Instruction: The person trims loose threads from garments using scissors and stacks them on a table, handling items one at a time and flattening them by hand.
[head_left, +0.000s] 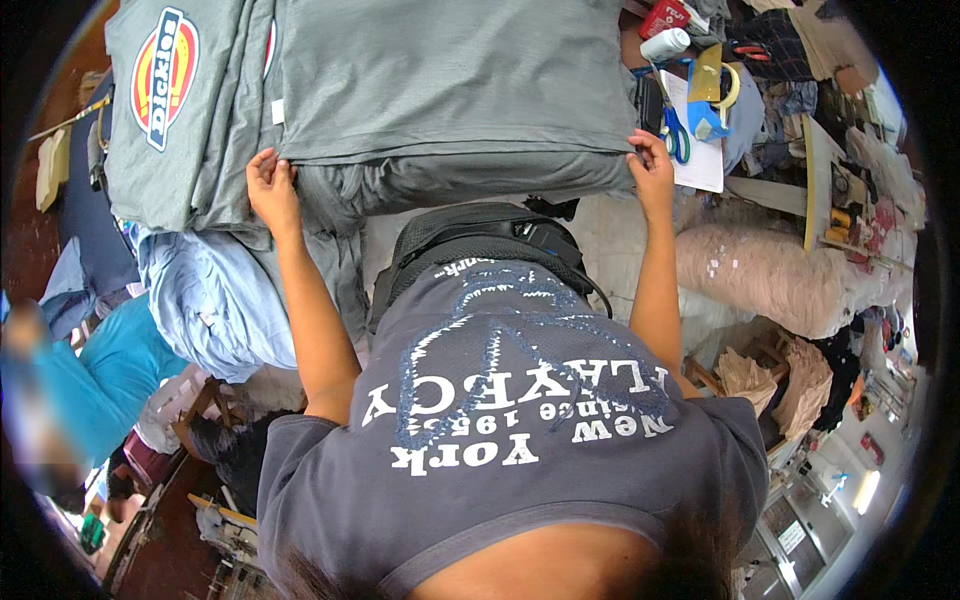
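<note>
A grey T-shirt (460, 80) lies spread flat on a pile of grey cloth in front of me, its hem toward my body. My left hand (272, 188) pinches the hem's left corner between thumb and fingers. At the right corner my right hand (652, 178) grips the same hem, so the edge runs nearly straight between both hands. Left of it rests a stack of folded grey shirts (215, 110), the top one bearing a large red, yellow and blue printed emblem. A small white tag (278, 111) shows at the spread shirt's left side.
Blue-handled scissors (678, 138), white paper (705, 165), a yellow tape roll (729, 85) and a white bottle (664, 43) lie right of the shirt. Light blue cloth (215, 295) hangs at left. A person in turquoise (120, 360) is beyond it. Wrapped bundles (765, 275) fill the right.
</note>
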